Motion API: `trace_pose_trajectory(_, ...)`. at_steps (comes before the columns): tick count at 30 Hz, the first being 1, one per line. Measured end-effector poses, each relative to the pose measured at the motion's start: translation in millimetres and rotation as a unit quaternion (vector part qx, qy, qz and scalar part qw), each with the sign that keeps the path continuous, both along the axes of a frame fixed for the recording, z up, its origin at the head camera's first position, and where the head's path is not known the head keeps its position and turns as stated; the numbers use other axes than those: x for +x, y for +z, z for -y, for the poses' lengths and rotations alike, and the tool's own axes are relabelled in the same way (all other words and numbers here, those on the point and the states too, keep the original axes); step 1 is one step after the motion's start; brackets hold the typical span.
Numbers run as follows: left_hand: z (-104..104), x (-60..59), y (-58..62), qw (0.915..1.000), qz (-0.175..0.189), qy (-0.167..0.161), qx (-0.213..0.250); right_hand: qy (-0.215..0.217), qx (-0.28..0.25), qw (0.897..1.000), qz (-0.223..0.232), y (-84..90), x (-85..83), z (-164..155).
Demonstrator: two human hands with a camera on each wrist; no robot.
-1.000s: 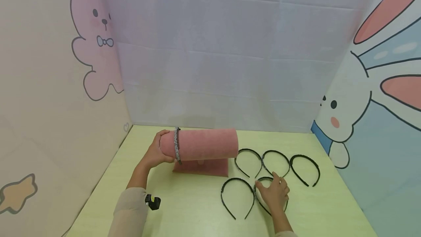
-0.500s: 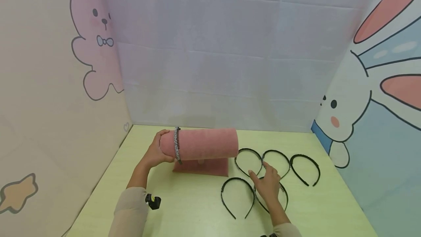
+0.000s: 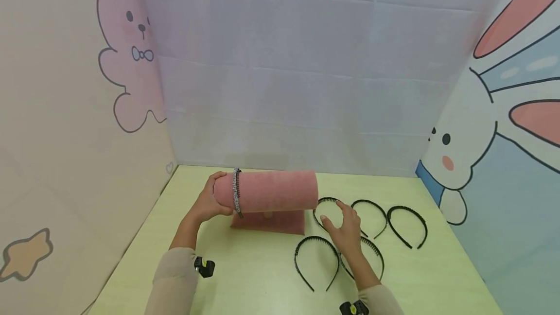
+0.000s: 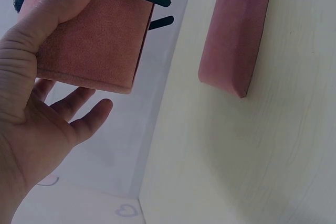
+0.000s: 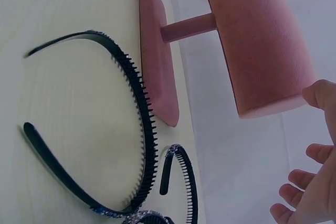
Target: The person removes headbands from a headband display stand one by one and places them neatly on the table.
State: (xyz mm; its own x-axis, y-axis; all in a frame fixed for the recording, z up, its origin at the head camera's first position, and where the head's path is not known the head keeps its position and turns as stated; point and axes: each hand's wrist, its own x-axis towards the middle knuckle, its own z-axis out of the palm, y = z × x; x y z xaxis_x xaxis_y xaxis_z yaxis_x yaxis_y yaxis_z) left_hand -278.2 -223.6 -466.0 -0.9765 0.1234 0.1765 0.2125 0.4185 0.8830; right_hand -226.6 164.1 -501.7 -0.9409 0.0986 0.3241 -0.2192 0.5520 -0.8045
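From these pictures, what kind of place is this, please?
Probably a small staged booth, not a real shop. A pale green table sits between cartoon rabbit wall panels. A pink velvet display stand holds one sparkly headband, and black toothed headbands lie beside it.

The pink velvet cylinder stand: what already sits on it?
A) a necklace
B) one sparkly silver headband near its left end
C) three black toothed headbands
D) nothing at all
B: a single sparkly silver headband wraps the pink velvet cylinder stand near its left end, right beside the left hand that grips that end, while the black toothed headbands all lie flat on the table.
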Motion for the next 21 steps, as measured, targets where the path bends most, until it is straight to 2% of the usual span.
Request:
trace_pose_trajectory(7, 0.4, -1.5, 0.1, 1.0, -0.003, -0.008, -0.003, 0.037, 0.004, 0.998, -0.051, 10.3, -4.6, 9.3)
trace_pose_trajectory(14, 1.5, -1.9, -0.8, 0.9999, -0.005, -0.012, 0.002, 0.07, 0.001, 0.991, -0.115, 21.5, -10.4, 17.8)
trace_pose_trajectory(21, 1.6, -0.8, -1.7, 0.9999, -0.001, -0.011, 0.006, 0.111, 0.006, 0.984, -0.138, 33.9, -15.3, 26.7)
